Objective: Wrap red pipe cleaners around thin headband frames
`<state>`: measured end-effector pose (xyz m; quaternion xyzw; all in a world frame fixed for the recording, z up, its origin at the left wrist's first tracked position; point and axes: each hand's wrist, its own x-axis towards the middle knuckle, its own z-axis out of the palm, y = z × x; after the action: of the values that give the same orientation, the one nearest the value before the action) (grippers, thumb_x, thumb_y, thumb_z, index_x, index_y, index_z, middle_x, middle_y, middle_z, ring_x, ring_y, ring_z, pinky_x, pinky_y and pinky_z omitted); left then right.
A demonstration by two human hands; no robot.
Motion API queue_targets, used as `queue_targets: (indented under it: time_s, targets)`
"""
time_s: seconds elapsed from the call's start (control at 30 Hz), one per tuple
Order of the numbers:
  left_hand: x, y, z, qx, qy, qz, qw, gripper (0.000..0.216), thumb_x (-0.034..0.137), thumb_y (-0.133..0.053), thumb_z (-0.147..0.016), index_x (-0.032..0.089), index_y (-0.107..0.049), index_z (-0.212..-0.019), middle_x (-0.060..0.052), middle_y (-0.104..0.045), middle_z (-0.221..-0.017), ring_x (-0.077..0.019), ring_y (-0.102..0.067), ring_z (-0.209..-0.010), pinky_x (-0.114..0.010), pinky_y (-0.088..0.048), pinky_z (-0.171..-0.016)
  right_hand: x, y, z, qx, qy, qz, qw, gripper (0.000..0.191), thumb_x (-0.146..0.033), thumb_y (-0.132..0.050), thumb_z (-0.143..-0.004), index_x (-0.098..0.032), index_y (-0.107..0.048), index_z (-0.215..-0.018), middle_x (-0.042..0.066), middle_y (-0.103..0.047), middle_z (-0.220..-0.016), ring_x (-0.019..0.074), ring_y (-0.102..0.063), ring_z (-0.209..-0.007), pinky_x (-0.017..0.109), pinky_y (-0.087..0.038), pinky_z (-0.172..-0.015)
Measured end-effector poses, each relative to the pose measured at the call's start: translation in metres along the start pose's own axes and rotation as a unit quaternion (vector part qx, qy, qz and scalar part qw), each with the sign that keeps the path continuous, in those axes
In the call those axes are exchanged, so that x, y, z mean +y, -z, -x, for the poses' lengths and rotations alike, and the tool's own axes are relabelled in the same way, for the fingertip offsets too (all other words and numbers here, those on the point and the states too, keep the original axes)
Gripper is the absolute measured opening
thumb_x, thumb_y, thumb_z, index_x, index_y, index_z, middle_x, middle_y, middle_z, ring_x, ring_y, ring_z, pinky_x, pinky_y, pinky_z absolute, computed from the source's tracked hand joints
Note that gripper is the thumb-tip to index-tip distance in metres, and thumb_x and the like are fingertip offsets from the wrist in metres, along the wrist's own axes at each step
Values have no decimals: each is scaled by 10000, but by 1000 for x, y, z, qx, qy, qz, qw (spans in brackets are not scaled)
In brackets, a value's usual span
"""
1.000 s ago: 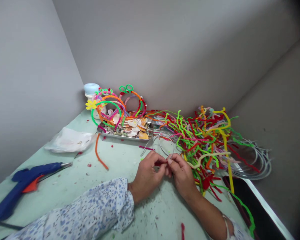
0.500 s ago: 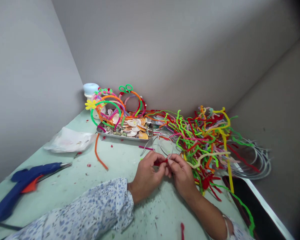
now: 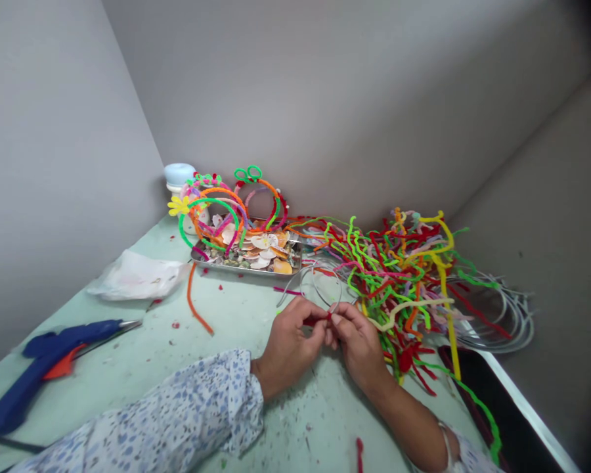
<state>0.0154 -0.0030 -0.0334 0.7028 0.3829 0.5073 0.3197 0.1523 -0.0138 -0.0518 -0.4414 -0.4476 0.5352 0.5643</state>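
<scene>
Between my fingertips is a short red pipe cleaner (image 3: 313, 321), partly hidden by the fingers. My left hand (image 3: 290, 345) pinches it from the left side. Meeting it from the right, my right hand (image 3: 358, 343) is closed in a pinch at the same red piece. A thin grey wire hoop (image 3: 340, 289) rises just above the fingertips; whether it is joined to the red piece I cannot tell. Close beyond my right hand lies a tangled heap of coloured pipe cleaners (image 3: 389, 263).
A metal tray (image 3: 246, 269) of seashells stands at the back, with colourful headbands (image 3: 217, 194) over it. A blue glue gun (image 3: 54, 355) lies at the left near a plastic bag (image 3: 138, 276). Coiled grey hoops (image 3: 522, 322) and a black tray (image 3: 502, 394) are at the right.
</scene>
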Motion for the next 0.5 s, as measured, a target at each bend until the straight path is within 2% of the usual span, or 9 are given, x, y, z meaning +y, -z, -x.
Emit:
queue_targets:
  time_s: [0.23, 0.5]
  targets:
    - [1, 0, 0, -1, -2, 1, 1000, 121, 96, -560, -816, 171, -646, -778, -9, -611, -747, -122, -570, -732, -230, -451, -681, -6, -4, 1, 4, 13, 34, 999, 229, -395, -609, -830, -205, -525, -733, -43, -514, -542, 116, -441, -495, 236, -352, -495]
    - [1, 0, 1, -6, 21, 3, 1000, 104, 114, -548, -829, 172, -633, -809, -15, -617, -786, -127, -578, -747, -242, -454, -697, -2, -2, 1, 11, -1, 19, 1000, 211, -399, -608, -836, -203, -554, -779, -42, -531, -540, 116, -451, -489, 235, -356, -490]
